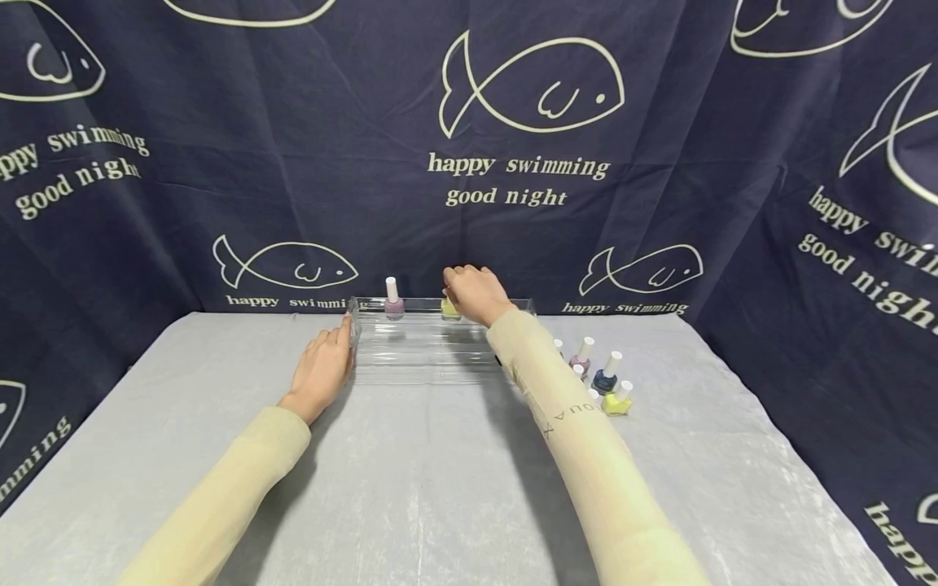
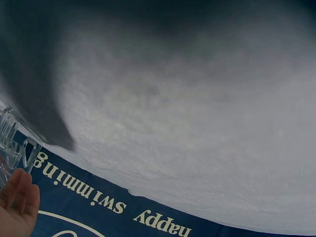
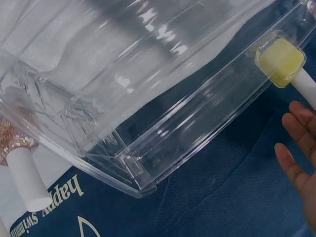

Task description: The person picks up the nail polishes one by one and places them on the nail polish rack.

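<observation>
A clear tiered display rack [image 1: 425, 356] stands at the back of the table. My left hand [image 1: 322, 366] rests against its left end with fingers fairly straight; in the left wrist view, the fingers [image 2: 22, 195] are beside the clear end panel [image 2: 19, 143]. A mauve nail polish bottle [image 1: 394, 307] with a white cap stands on the top tier, left side. Farther right on that tier is a yellow nail polish bottle [image 3: 281, 61]. My right hand [image 1: 476, 293] is at its white cap [image 3: 306, 88], fingers loosely bent and not visibly around it; the cap's end is out of frame.
Right of the rack stand several nail polish bottles, among them a dark blue one [image 1: 604, 381], a yellow one [image 1: 617, 403] and a glittery rose one [image 3: 15, 131]. My right forearm partly hides this group. A dark blue printed curtain [image 1: 528, 228] hangs directly behind the table.
</observation>
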Available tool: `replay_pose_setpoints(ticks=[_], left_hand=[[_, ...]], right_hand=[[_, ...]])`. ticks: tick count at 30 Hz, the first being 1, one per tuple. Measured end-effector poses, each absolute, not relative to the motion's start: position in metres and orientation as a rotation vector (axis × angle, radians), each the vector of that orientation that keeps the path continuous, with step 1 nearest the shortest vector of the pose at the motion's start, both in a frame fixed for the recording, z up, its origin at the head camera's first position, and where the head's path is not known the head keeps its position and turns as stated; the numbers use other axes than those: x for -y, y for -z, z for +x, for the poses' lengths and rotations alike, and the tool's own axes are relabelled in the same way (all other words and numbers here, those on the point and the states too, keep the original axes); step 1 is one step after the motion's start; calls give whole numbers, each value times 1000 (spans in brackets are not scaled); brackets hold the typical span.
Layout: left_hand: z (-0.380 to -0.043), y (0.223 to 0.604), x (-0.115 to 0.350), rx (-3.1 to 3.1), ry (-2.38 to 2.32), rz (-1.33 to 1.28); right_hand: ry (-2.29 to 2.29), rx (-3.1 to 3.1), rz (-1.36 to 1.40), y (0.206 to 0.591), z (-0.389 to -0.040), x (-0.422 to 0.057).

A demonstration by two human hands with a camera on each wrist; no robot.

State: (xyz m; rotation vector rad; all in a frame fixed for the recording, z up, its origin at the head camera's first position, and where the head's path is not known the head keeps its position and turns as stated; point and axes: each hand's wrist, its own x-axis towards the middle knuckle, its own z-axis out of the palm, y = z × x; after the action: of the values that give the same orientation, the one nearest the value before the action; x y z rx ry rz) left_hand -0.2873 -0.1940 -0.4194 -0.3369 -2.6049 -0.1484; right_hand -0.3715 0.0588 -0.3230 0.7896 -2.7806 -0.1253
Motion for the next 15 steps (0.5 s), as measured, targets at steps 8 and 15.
replay_pose_setpoints(ticks=[8,15], left_hand=[[-287,420,194,2609,152,-337],[-287,419,194,2598,158,-342]], right_hand=[[165,2792,765,316,-369,-62],[204,2788,755,310,-364,-64]])
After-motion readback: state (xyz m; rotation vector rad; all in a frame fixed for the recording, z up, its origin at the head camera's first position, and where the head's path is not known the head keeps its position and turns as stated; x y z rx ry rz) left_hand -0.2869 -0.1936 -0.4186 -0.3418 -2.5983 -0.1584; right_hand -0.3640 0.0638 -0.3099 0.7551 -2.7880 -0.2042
